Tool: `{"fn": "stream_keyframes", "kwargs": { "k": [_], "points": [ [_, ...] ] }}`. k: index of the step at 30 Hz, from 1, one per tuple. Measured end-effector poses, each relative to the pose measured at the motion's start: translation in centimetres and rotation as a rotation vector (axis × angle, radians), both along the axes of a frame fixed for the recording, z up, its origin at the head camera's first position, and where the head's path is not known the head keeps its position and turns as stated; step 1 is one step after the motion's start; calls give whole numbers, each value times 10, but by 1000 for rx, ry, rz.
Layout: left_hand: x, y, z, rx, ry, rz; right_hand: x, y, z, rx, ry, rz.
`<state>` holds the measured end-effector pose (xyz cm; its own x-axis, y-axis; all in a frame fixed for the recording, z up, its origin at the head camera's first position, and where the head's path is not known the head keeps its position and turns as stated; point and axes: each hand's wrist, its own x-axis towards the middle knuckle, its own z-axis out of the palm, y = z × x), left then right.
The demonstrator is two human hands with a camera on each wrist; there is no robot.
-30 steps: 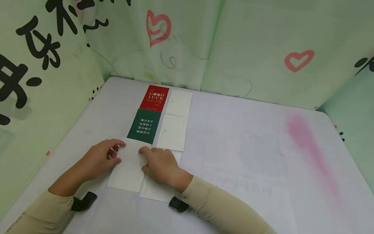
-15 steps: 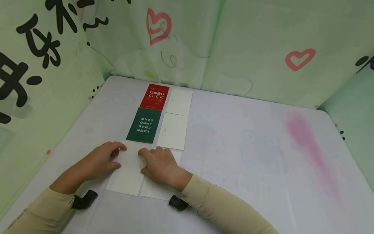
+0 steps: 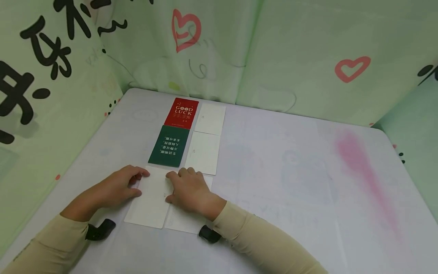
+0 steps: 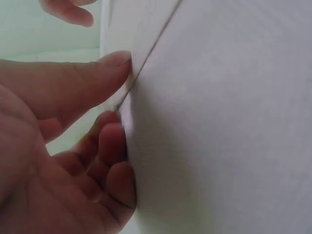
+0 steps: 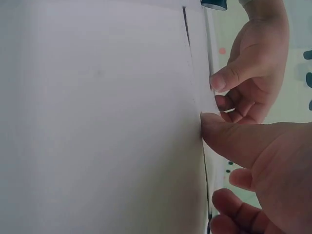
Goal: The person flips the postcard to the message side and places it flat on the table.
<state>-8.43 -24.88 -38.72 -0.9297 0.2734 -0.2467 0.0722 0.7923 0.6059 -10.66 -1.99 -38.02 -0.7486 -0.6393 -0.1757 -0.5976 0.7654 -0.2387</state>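
A white card [image 3: 148, 203] lies flat on the table just below a green card [image 3: 169, 146] with white writing. At its left edge, my left hand [image 3: 118, 186] touches it with thumb and fingertips spread apart. My right hand [image 3: 191, 190] rests over its right edge, thumb and index finger touching it. Another white card [image 3: 184, 220] lies to its right, partly hidden beneath the right hand. In the left wrist view, the left thumb [image 4: 109, 68] meets the card's edge. The right thumb [image 5: 219, 129] presses along a card edge in the right wrist view.
A red "GOOD LUCK" card [image 3: 181, 113] lies above the green one. Beside them are two more white cards, a far one [image 3: 210, 120] and a nearer one [image 3: 202, 154]. The white table [image 3: 280, 198] meets a green drawn-on curtain [image 3: 291, 49] at the back.
The white card between my hands has slid slightly toward me, away from the green card's lower edge. Both hands stay at its sides; the right has shifted slightly right.
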Motion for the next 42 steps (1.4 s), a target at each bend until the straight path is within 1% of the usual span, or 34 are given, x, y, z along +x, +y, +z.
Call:
{"fn": "stream_keyframes", "kwargs": {
  "k": [3,7,12,14,16,18,20,22,24,26,28,31,35,38,42],
  "points": [
    [0,0,0,-27,24,-17,0,-1,0,-2,21,11],
    [-2,0,2,-86,71,-48,-1,-2,1,13,36,28],
    [-4,1,5,-92,57,-26,-3,-4,2,34,31,39],
    [-6,0,7,-85,45,-29,-6,-3,3,17,16,45],
    [-9,-1,11,-78,55,-36,-10,-1,4,-30,4,42],
    [-16,-2,15,-64,84,-40,-17,2,8,-86,-2,31],
    [-25,-4,20,-53,121,-34,-26,5,14,-131,3,9],
    [-38,-4,24,-46,156,-24,-36,7,21,-146,18,-15],
    [-52,-4,26,-46,166,-20,-48,7,24,-128,26,-35],
    [-66,-1,26,-47,152,-21,-58,6,23,-99,26,-48],
    [-78,3,23,-50,125,-24,-68,5,19,-76,16,-58],
    [-92,9,17,-60,71,-25,-79,4,10,-45,-6,-69],
    [-100,13,11,-102,19,-18,-90,4,1,0,-27,-76],
    [-102,14,10,-136,2,-10,-95,4,-1,23,-44,-63],
    [-102,15,13,-153,-15,-10,-97,5,0,35,-43,-42]
  ]
}}
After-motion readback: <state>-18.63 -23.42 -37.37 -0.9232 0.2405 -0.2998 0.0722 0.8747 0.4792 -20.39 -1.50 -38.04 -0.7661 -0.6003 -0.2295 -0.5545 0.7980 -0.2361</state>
